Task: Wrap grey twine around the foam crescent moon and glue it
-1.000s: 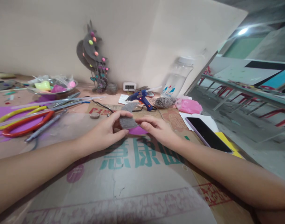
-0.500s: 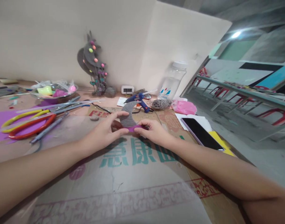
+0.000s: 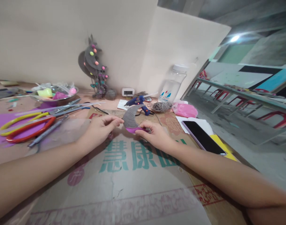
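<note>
My right hand (image 3: 155, 134) pinches the lower right end of a crescent moon shape (image 3: 130, 117). Grey yarn wraps most of the crescent, and a purple part (image 3: 131, 129) shows along its lower edge. At the crescent's left side, my left hand (image 3: 100, 129) is closed with thumb and forefinger pressed together. Whether a strand lies in that pinch is too fine to make out. Behind the crescent are a blue glue gun (image 3: 135, 101) and a loose ball of grey yarn (image 3: 161, 107).
Cardboard (image 3: 124, 190) covers the table. Scissors with red and yellow handles (image 3: 30, 128) lie left, before a metal bowl (image 3: 58, 101). A decorated grey moon hanging (image 3: 92, 62) is at the back. A water bottle (image 3: 172, 84), pink bag (image 3: 185, 110) and phone (image 3: 202, 137) are right.
My left hand has shifted left from the crescent's lower edge, and its fingers have come together in a pinch. My right hand still holds the crescent, with more of the purple edge showing.
</note>
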Demonstrator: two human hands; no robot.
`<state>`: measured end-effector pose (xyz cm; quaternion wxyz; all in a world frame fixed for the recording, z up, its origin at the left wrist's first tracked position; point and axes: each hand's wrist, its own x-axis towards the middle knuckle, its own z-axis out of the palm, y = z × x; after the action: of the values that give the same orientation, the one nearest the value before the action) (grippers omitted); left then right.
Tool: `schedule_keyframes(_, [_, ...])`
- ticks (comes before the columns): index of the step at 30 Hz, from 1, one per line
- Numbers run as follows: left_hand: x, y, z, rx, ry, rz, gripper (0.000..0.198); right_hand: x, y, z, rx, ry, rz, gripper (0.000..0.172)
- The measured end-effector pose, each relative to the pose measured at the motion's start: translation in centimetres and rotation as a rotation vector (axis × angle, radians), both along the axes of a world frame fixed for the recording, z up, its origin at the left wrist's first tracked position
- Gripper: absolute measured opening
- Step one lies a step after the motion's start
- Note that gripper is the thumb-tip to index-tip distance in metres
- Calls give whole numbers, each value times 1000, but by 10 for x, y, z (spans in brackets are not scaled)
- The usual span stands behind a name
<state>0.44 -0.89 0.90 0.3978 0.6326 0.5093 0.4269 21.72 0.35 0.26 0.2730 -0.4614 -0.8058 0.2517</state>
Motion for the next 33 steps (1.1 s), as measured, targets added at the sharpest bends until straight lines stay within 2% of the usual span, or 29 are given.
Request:
schedule_keyframes(6, [2, -1, 3, 29, 21, -20, 26, -1, -1, 1, 8, 19, 1, 18])
schedule_keyframes(12, [1, 1, -2, -19, -63, 3, 19, -1, -1, 0, 67, 9, 2, 13])
schedule_keyframes(17, [1, 1, -5, 29, -28, -4, 10, -1, 0, -1, 103, -3, 28, 12])
schedule_keyframes(26, [3, -1, -4, -22, -35, -59, 18, -1, 0, 0, 99, -5, 49, 12])
schedule_keyframes(33, [2, 3, -11, 61, 1, -93, 13, 0, 2, -4, 148, -3, 50, 12])
